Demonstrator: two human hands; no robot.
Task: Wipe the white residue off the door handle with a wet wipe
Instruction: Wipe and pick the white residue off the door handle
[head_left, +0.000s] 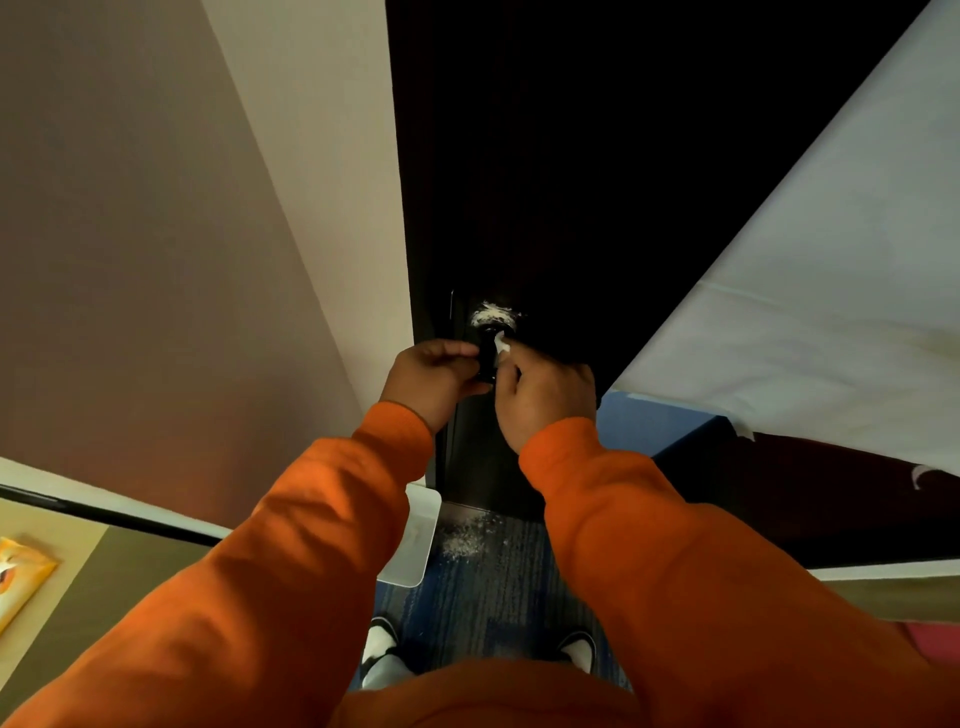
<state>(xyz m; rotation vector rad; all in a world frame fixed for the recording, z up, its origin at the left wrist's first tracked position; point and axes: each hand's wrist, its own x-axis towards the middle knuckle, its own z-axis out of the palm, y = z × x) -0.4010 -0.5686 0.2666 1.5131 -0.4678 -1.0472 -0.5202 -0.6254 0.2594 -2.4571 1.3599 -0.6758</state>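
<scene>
Both arms in orange sleeves (291, 525) reaching up from the bottom of the frame toward mid-frame. Left hand (434, 376) curled round the dark door handle (487, 353), grip closed on it from the left side. Right hand (543, 397) just right of the handle, fingers pinched shut on a small white wet wipe (502, 347), wipe pressed against the handle's right edge. White residue (492, 314) smeared right above the handle on the dark door (545, 156), dead centre of the frame. More white powder (465, 538) scattered on the blue carpet (467, 587) at the foot of the door, lower middle. White bin (418, 540) beside that, partly hidden behind the left sleeve. Black-and-white shoes (382, 644) down at the bottom. White sheet (831, 291) taped up across the right side, beige wall (156, 234) filling the left. Orange packet (18, 577) on a table (78, 540) at the lower left edge, well away from the hands.
</scene>
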